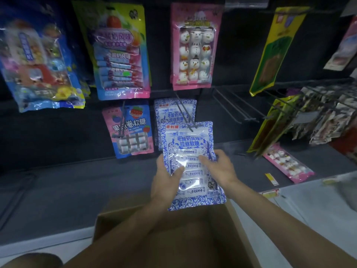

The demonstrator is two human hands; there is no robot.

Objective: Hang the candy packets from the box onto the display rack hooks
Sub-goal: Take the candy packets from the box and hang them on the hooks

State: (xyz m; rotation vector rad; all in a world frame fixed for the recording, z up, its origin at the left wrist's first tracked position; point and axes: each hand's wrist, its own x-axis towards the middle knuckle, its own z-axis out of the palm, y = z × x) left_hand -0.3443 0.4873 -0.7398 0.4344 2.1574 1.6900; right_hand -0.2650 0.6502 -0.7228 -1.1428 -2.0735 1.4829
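Observation:
A blue-and-white candy packet (190, 149) is held up in front of the rack, its top hole at the tip of a long black hook (184, 113). My left hand (166, 178) grips its left edge with the thumb across the front. My right hand (218, 167) holds its right side, fingers on the clear window. Matching packets (173, 111) hang further back on the same hook. The brown cardboard box (173, 235) sits below my forearms; its contents are hidden.
Other candy packets hang around: a pink-blue one (129, 130) to the left, a pink snowman one (195, 47) above, yellow-green ones (270, 124) to the right. Bare hooks (235, 105) jut out at right. A pink packet (287, 163) lies on the grey shelf.

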